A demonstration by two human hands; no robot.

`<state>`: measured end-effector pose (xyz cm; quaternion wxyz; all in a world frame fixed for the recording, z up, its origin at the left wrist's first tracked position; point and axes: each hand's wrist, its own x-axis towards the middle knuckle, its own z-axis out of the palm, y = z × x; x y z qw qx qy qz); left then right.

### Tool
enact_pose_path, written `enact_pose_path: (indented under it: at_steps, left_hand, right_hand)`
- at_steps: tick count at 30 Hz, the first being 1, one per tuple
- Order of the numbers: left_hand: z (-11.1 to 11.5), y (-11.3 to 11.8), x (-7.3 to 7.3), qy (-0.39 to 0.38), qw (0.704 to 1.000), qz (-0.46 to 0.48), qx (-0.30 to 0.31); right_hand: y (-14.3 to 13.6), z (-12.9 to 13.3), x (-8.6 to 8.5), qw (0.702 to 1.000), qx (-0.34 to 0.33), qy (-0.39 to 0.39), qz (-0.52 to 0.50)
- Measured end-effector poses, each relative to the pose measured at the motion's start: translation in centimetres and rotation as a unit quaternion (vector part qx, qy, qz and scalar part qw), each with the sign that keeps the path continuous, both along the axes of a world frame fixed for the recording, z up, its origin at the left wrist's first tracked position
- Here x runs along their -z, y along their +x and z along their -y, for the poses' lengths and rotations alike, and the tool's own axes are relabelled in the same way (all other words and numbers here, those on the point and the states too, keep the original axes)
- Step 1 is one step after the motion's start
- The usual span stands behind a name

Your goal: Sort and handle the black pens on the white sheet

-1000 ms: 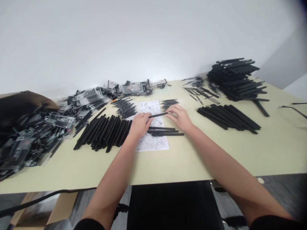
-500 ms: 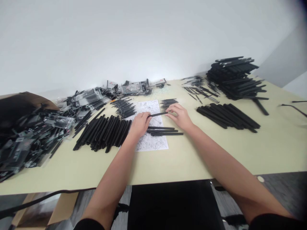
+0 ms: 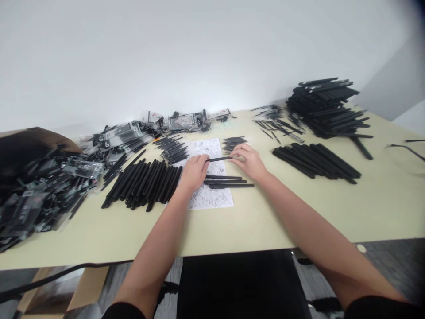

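A thin black stick (image 3: 218, 159) is held flat between two hands, just above a white sheet with tiny black drawings (image 3: 207, 199) in the middle of the table (image 3: 249, 226). The left hand (image 3: 193, 173) pinches one end with its fingertips, fingers curled in close. The right hand (image 3: 249, 161) pinches the other end the same way, with the fingers only a little open. Right under the stick, three more thin sticks (image 3: 227, 181) lie side by side on the sheet, close to both hands. To the left of the sheet is a row of thicker black tubes (image 3: 142, 184), and behind it a small bunch of thin sticks (image 3: 172, 150). Another small bunch (image 3: 233, 142) sits near the right hand. Farther left is a messy heap of shiny packets (image 3: 49, 186). To the right lies another row of black tubes (image 3: 315, 161), and behind that a tall stack of black pieces (image 3: 327, 108). The stick looks thin and smooth, so I think it could slip out of the fingertips if the pinch gets loose. It could then roll in with the three sticks below and mix them up. A sleeve or arm sliding sideways might also bump the tubes and make them roll.
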<state>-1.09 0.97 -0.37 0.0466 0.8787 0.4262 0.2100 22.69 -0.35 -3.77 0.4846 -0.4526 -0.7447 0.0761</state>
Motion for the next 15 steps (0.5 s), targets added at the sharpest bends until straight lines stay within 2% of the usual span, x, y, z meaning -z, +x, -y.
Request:
enact_pose_path:
  at_steps: [15]
  left_hand:
    - [-0.03, -0.06, 0.08, -0.003, 1.000, 0.004, 0.002]
  right_hand:
    - [0.01, 0.07, -0.10, 1.000, -0.001, -0.001, 0.007]
